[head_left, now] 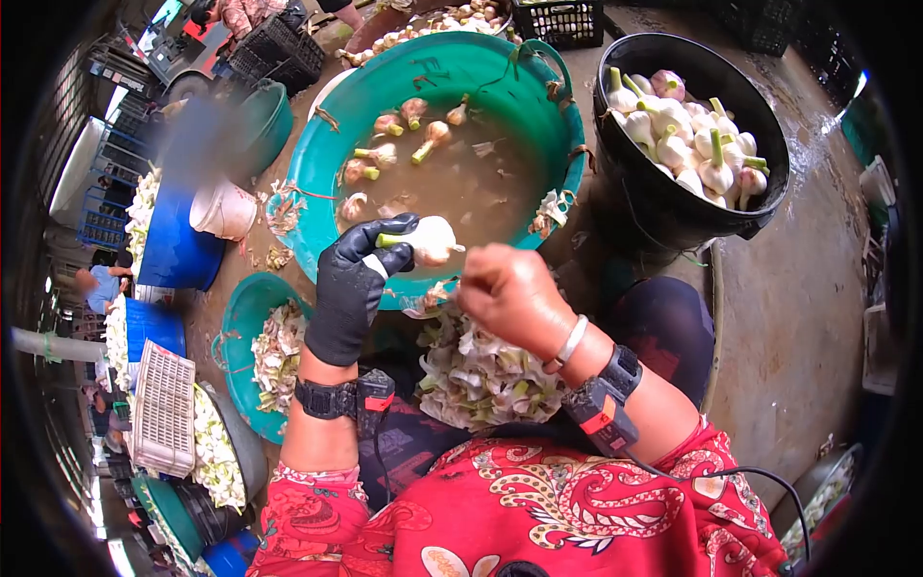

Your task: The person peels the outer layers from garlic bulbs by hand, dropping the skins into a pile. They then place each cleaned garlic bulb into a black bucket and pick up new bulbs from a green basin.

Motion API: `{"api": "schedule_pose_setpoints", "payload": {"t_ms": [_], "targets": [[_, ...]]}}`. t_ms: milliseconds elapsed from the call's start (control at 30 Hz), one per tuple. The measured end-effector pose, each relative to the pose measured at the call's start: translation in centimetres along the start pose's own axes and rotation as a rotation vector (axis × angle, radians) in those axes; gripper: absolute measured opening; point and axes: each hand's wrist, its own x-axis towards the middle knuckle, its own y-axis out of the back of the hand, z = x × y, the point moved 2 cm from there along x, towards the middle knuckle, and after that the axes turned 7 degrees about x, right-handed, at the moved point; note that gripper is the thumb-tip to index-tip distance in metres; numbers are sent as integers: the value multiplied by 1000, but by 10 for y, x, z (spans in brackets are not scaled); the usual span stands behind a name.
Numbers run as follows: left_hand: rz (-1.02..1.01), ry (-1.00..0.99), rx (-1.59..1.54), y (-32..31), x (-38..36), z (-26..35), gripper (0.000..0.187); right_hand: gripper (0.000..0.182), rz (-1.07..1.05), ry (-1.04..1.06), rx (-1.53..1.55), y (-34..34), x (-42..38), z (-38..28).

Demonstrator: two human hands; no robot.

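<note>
My left hand (pixel 348 288), in a black glove, grips a peeled white garlic bulb (pixel 435 242) with a short green stem, over the near side of a teal tub (pixel 332 115). Bare and curled closed, my right hand (pixel 514 296) is just right of the bulb, its fingertips bent inward. Whether something is pinched in them is hidden. Several unpeeled garlic bulbs (pixel 435 137) float in the tub's murky water. Below my hands lies a heap of garlic skins (pixel 490 375) in front of my lap.
A black bucket (pixel 620 192) of peeled garlic stands at the right. To the left are a small teal basin (pixel 236 327) of skins, a blue barrel (pixel 183 240) and a white crate (pixel 163 409). Black crates (pixel 560 24) and another person (pixel 255 17) are behind the tub.
</note>
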Motion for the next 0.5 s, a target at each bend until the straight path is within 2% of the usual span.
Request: {"api": "schedule_pose_setpoints", "payload": {"t_ms": [33,67,133,300,367,500], "targets": [[-23,-20,110,-5,0,4,27,12,110,-12,143,6,5,-8],[-30,-16,107,-8,-1,6,27,16,143,44,209,7,9,-6],[-86,-60,272,-13,-1,11,28,20,214,12,297,6,10,-10],[-109,-149,452,-20,-2,20,27,17,184,52,177,6,10,-2],[-146,-297,630,-21,-1,21,27,17,180,48,174,4,10,2],[-125,-439,770,-22,0,24,25,13,128,88,93,4,10,0]]}}
